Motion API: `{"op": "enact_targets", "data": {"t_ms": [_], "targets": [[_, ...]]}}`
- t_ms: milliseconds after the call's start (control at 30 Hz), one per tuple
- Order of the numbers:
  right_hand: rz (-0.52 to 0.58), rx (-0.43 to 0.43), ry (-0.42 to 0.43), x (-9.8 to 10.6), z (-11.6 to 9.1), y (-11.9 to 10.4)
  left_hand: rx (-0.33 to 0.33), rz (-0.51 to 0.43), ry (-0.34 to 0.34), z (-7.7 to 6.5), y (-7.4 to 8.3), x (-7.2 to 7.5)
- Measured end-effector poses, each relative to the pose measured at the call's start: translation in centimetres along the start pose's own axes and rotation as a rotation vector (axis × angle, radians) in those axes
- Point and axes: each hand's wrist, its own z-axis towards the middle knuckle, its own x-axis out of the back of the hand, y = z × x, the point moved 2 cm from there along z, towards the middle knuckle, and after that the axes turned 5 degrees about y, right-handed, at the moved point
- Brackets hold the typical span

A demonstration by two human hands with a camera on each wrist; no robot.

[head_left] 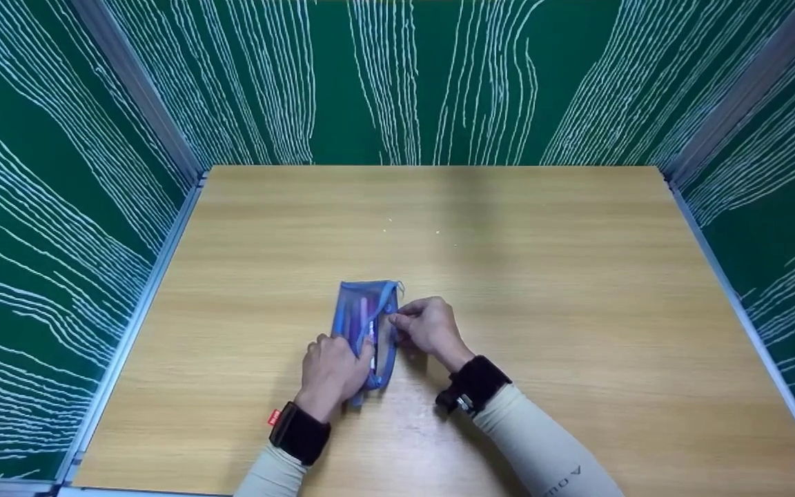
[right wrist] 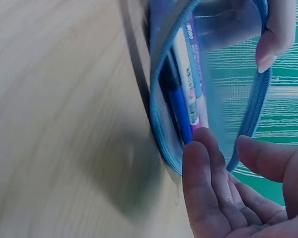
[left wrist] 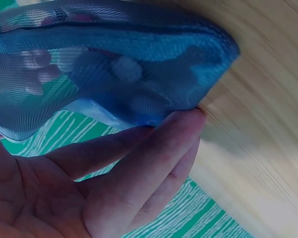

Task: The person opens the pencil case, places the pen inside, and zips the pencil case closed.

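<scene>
A blue mesh pencil case (head_left: pixel 349 304) lies on the table, its zipped mouth open toward the right. My left hand (head_left: pixel 335 369) grips its near left side, thumb over the rim; straight fingers (left wrist: pixel 154 163) support it from below in the left wrist view. At the right edge, my right hand (head_left: pixel 432 328) holds the rim between thumb and fingers. The right wrist view shows that hand (right wrist: pixel 238 193) close to one end of the opening. Inside are several pens, among them a blue pen (right wrist: pixel 178 106) and a white marker (right wrist: pixel 186 74); the pouch partly hides them.
The wooden table (head_left: pixel 542 262) reaches away on every side of the pencil case. A few tiny pale specks lie beyond it. Green panels (head_left: pixel 425 83) with white wavy lines wall the back and both sides.
</scene>
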Motion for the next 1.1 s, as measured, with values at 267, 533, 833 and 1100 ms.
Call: {"op": "enact_targets", "data": {"t_ms": [267, 533, 833, 1100], "targets": [[-0.015, 0.043, 0.058, 2.1, 0.0, 0.3, -0.004, 0.014, -0.029, -0.1, 1.3, -0.4], [0.014, -0.008, 0.088, 3.7, 0.2, 0.8, -0.026, 0.009, -0.063, -0.4, 2.7, -1.1], [-0.010, -0.005, 0.112, 4.9, 0.2, 1.6, -0.041, 0.010, -0.041, -0.4, 3.1, -1.3], [-0.161, 0.068, 0.147, 5.8, 0.0, 2.0, -0.037, 0.062, -0.053, -0.1, 2.7, -0.7]]}}
